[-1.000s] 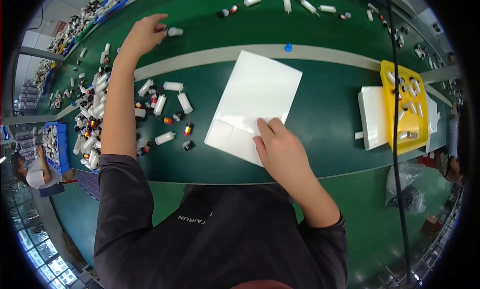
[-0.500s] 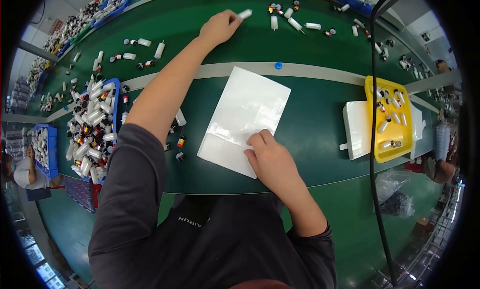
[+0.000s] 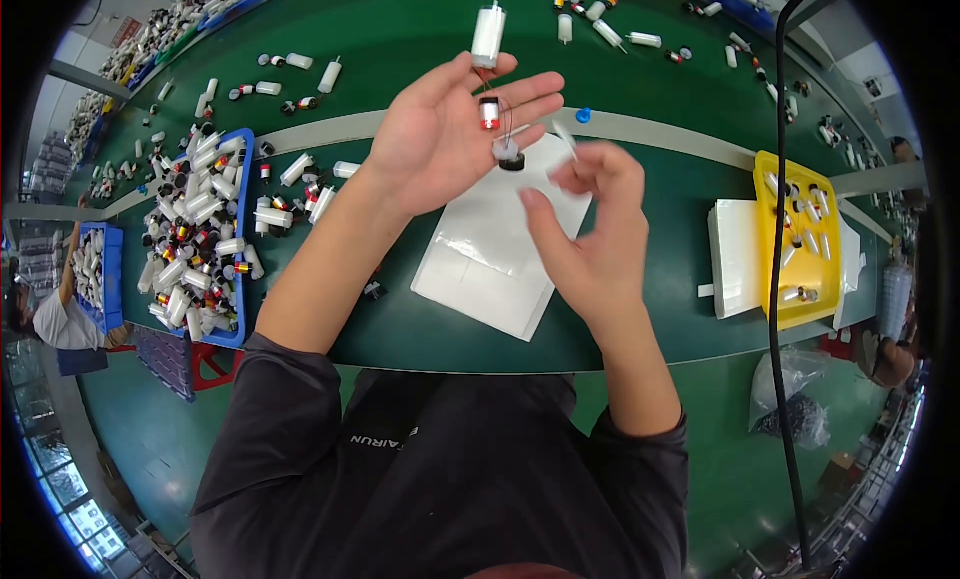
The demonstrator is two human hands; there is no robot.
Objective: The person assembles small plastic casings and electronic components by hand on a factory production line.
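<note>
My left hand [image 3: 440,129] is palm up over the belt's edge, fingers spread, bearing a wired assembly. Its white cylinder [image 3: 489,34] with a narrow tip stands beyond the thumb and index finger. Thin dark wires lead to a small red, white and black cylindrical part [image 3: 489,113] against the fingers, and to a grey disc with a black rim [image 3: 510,154] hanging below them. To its right, my right hand [image 3: 600,219] is raised with blurred fingers. A thin pale piece [image 3: 565,137] shows at its fingertips, too smeared to name. Beneath both hands lies a glossy white sheet [image 3: 480,269].
A blue bin [image 3: 240,279] heaped with similar assemblies stands left, with loose ones beside it. At right a yellow tray [image 3: 765,279] holds a few, over white sheets [image 3: 735,259]. More lie along the green belt [image 3: 400,39]. A black cable [image 3: 775,329] hangs at right.
My left hand has come back from the far belt and turned palm up with the assembly. My right hand has lifted off the white sheet toward it. The view has shifted slightly.
</note>
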